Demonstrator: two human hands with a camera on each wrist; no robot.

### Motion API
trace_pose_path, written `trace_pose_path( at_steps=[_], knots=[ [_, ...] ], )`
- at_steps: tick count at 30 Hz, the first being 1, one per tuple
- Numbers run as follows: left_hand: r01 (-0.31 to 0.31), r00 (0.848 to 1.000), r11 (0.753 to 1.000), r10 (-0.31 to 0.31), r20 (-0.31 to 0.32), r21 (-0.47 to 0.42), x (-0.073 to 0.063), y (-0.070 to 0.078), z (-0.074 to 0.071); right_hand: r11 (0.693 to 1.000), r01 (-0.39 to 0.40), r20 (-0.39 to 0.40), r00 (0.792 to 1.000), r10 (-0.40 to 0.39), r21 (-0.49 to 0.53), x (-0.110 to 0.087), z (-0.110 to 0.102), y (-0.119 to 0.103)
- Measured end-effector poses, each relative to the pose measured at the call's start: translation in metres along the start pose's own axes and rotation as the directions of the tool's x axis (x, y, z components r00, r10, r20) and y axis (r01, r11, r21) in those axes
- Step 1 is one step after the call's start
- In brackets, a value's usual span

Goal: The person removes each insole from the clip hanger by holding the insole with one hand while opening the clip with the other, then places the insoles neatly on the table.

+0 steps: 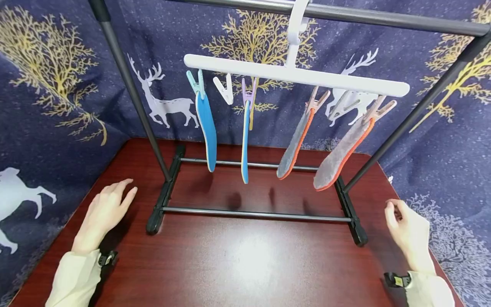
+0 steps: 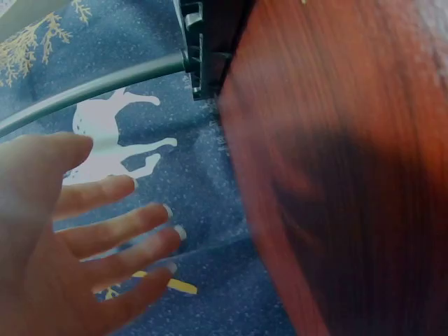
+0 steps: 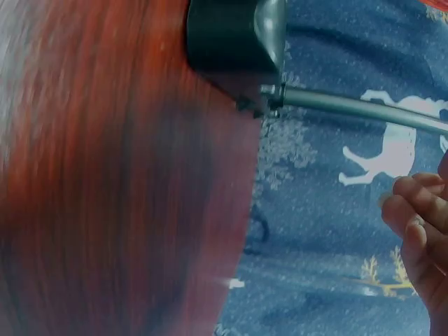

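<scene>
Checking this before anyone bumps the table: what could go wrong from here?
1. Slipping: each blue insole and gray insole hangs from a single clothespin, so a knock might work one loose.
2. Swinging: the white hanger hangs from the rail by one hook; a bump could set everything swaying.
3. Clashing: the two gray insoles hang near each other, so swaying might knock them together.

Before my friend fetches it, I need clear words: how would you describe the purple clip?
Find the dark rack, then the white hanger hanging from it. Along that hanger, the purple clip is third from left, gripping a blue insole; no other clip is purple.
</scene>
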State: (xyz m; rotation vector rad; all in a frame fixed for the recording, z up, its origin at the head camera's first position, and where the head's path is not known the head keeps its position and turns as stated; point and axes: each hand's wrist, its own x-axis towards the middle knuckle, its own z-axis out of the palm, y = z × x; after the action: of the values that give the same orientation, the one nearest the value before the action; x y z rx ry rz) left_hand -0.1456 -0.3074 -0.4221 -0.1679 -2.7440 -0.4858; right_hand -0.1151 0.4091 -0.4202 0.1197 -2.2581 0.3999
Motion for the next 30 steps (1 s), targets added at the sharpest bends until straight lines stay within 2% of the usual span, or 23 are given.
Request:
trace_pose_path(
  at_steps=[10, 17, 21, 27, 29, 30],
  knots=[
    [0.010, 0.999, 1.000, -0.010, -0.032, -0.005, -0.001, 0.006, -0.007, 0.994, 0.042, 0.001, 0.999, -0.042, 0.099, 0.004, 0.005, -0.018],
    [0.014, 0.997, 0.999, -0.017, -0.081, -0.032, -0.002, 0.009, -0.009, 0.982, 0.057, -0.015, 0.998, -0.055, 0.180, 0.007, 0.005, -0.031],
    [0.006, 0.992, 0.998, -0.014, -0.128, -0.064, -0.002, 0.015, -0.010, 0.971, 0.062, -0.057, 0.997, -0.050, 0.230, 0.007, 0.007, -0.035],
    [0.001, 0.969, 0.991, -0.034, -0.246, -0.132, -0.001, 0.027, -0.010, 0.961, 0.103, -0.131, 0.989, -0.071, 0.258, 0.009, 0.012, -0.046],
    [-0.028, 0.950, 0.987, -0.022, -0.310, -0.156, 0.000, 0.031, -0.010, 0.957, 0.118, -0.158, 0.984, -0.078, 0.266, 0.012, 0.011, -0.056],
    [-0.049, 0.936, 0.984, -0.014, -0.351, -0.171, 0.000, 0.032, -0.010, 0.954, 0.126, -0.170, 0.982, -0.082, 0.271, 0.013, 0.009, -0.062]
  ],
)
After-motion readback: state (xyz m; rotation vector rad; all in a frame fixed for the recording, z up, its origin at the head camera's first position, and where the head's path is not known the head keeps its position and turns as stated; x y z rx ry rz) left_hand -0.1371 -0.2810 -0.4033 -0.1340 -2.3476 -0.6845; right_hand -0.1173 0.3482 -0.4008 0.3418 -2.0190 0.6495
